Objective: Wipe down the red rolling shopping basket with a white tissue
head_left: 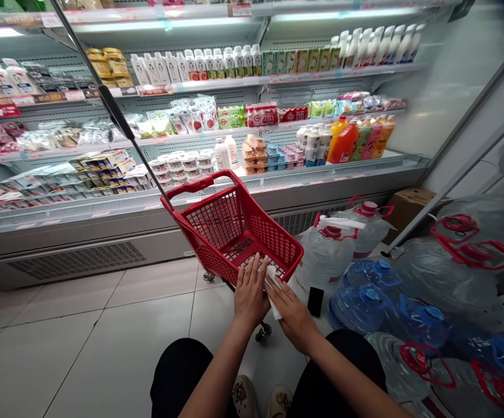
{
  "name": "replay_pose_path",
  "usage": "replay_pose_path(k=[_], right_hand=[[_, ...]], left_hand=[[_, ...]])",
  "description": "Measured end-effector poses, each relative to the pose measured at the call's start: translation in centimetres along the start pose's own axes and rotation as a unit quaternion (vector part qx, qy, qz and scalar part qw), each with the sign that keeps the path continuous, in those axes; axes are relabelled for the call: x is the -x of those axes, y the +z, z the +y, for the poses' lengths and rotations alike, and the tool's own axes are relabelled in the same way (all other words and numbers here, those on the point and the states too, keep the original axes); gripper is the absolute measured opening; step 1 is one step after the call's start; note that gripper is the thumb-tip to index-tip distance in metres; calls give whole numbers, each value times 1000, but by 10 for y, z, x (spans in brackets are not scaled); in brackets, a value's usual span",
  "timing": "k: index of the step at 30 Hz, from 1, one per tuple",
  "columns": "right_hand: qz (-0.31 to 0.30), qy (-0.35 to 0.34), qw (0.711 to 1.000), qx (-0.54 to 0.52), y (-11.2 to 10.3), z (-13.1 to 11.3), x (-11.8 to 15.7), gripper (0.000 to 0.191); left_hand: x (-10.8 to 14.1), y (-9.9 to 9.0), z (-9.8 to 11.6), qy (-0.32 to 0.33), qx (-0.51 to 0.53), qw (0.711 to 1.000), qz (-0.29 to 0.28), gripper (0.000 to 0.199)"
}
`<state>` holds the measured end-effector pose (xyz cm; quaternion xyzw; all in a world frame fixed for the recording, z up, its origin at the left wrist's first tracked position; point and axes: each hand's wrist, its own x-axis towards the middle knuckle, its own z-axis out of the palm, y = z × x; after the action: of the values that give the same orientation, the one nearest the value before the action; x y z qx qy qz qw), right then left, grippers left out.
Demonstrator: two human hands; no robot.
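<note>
A small red plastic shopping cart (273, 232) with lattice walls stands in front of my knees. My left hand (251, 290) lies on its near rim, fingers stretched out and flat, holding nothing. Beside it, almost touching, my right hand (291, 310) presses a folded white tissue (274, 302) against the same rim near the corner. The tissue sticks out between the two hands; the rest of it is hidden under my right fingers. A thin pole with a black grip (115, 110) rises from the cart's left side.
Ahead runs a refrigerated shelf (117, 215) stocked with bottles, cartons and cups. Large clear water jugs (326, 255) and blue-capped jugs (360, 305) crowd the right side. A black phone (315, 302) lies on the tiled floor (139, 348), and a cardboard box (413, 200) sits behind the jugs.
</note>
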<state>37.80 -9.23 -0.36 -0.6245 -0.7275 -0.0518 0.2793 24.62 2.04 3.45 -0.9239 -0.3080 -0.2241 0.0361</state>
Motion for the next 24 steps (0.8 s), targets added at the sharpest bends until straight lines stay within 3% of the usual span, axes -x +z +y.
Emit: replay_pose_path(k=[4, 9, 15, 20, 24], right_hand=[[2, -17, 1000, 24, -14, 58, -3, 94], [41, 63, 997, 21, -18, 133, -11, 79], [65, 99, 992, -47, -7, 165, -20, 61], [58, 107, 991, -55, -12, 189, -28, 56], [50, 98, 992, -64, -16, 179, -25, 53]], left_hand=[[-1, -15, -31, 70, -1, 997, -23, 99], [-4, -20, -66, 30, -43, 999, -16, 86], [-7, -5, -41, -22, -43, 999, 1, 71], [-7, 1, -19, -24, -35, 999, 22, 75], [-8, 3, -17, 2, -22, 999, 34, 81]])
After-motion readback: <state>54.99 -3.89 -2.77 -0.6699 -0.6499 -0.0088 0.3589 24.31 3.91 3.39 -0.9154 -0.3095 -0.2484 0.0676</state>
